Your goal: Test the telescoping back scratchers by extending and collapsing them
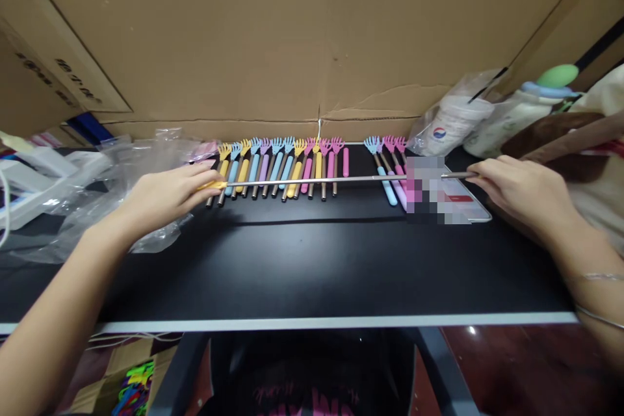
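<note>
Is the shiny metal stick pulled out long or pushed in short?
Pulled out long: the metal stick spans from the left grip to the right grip, much longer than the scratchers behind it.

The slim metal rod (350,179) stretches straight; nearly level, midair.

The left hand (163,198) covers part of the yellow end (214,186) of the metal rod (341,179); its other end is hidden inside the right hand (529,198); a pixelated patch (429,190) covers part of the flat item (470,205) at right; the white object (34,185) at left is cut by the edge; the colourful pieces (135,385) in the near carton (117,359) are too small to tell.
</note>
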The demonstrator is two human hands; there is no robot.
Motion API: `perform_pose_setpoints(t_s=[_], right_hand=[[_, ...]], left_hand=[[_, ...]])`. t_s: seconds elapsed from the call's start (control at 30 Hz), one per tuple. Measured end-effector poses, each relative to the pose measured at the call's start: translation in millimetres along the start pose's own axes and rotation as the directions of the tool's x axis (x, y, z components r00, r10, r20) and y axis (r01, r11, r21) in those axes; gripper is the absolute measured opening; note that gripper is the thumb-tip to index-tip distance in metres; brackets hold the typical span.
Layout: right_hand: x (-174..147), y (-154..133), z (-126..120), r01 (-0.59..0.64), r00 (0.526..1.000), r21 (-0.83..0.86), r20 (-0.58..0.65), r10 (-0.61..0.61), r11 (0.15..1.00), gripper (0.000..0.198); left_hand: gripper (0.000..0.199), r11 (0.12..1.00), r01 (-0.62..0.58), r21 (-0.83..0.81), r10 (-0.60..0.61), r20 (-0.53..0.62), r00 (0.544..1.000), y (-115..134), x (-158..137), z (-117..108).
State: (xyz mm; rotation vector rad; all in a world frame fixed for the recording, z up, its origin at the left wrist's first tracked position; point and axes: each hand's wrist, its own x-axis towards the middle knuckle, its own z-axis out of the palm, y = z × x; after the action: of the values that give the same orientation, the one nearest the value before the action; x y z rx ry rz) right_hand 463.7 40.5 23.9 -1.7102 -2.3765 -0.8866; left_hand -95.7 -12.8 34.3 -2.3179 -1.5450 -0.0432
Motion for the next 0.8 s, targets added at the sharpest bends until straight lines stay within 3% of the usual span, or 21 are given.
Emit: perform_pose_setpoints(t_s=[0.47,0.6,0.8], right_hand=[[-3.3,7.2,11.2,0.052,0.997,0.076,0.059,-0.057,0.996,0.028],[-4.6,7.1,11.4,0.019,0.996,0.094,0.080,-0.027,0.995,0.025],[-4.4,3.5,8.2,-0.074,0.988,0.171,0.148,0.049,0.983,0.018]], left_hand=[[0.035,0.996,-0.056,0.064,0.066,-0.164,0.984,0.3,-1.2,7.7],[0.035,1.000,-0.009,0.028,0.013,-0.171,0.985,0.5,-4.3,8.8],[0.030,0.995,0.101,-0.020,-0.102,-0.092,0.991,6.7,-6.6,7.0]])
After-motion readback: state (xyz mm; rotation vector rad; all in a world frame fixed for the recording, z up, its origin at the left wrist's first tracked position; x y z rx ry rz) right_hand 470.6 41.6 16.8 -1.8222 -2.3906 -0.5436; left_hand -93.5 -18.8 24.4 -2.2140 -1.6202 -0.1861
